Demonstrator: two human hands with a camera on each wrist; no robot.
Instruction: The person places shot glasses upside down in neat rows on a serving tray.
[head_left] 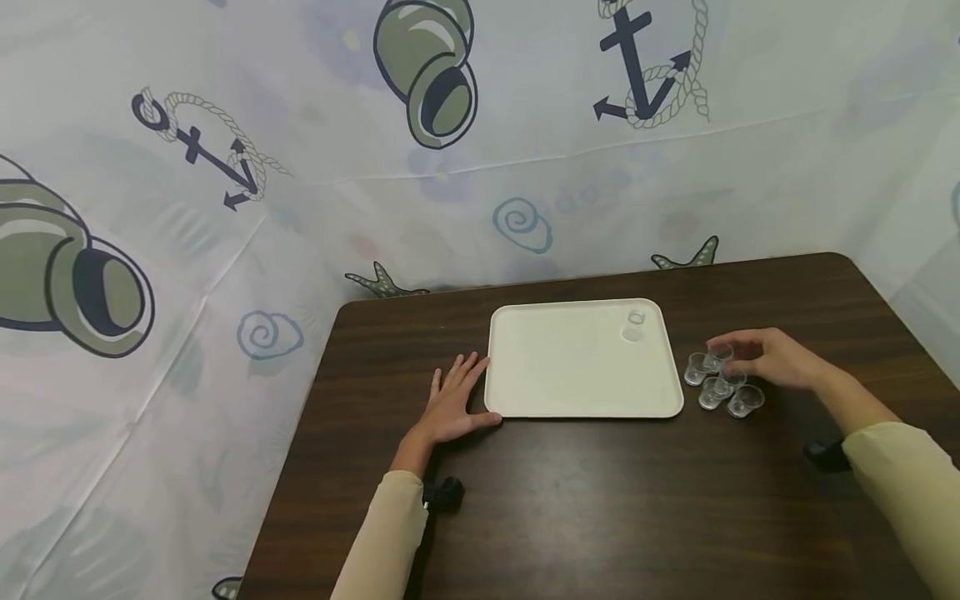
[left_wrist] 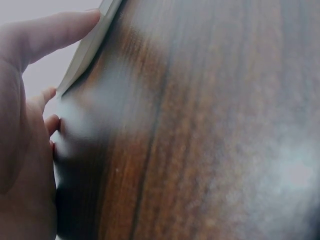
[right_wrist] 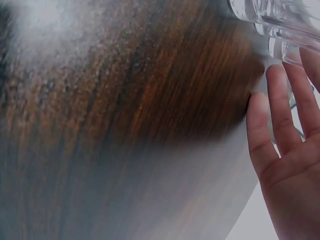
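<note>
At the right of the table, several small clear glasses (head_left: 746, 402) stand in a tight cluster. My right hand (head_left: 776, 357) reaches over them from the right, thumb and index finger on either side of the rim of a far small glass (head_left: 717, 358), pinching it. In the right wrist view, clear glasses (right_wrist: 280, 25) show at the fingertips, the other fingers nearly straight. A white rectangular tray (head_left: 577, 367) lies left of the cluster, with one small glass (head_left: 633, 325) near its far right corner. Fingers spread, my left hand (head_left: 450, 408) rests at the tray's left edge, its thumb touching the near corner.
The dark wood table (head_left: 600, 508) carries the tray and glasses. Behind and to the left hangs a pale curtain (head_left: 330, 125) printed with anchors and shells. Black wrist devices (head_left: 444, 495) sit at both sleeves.
</note>
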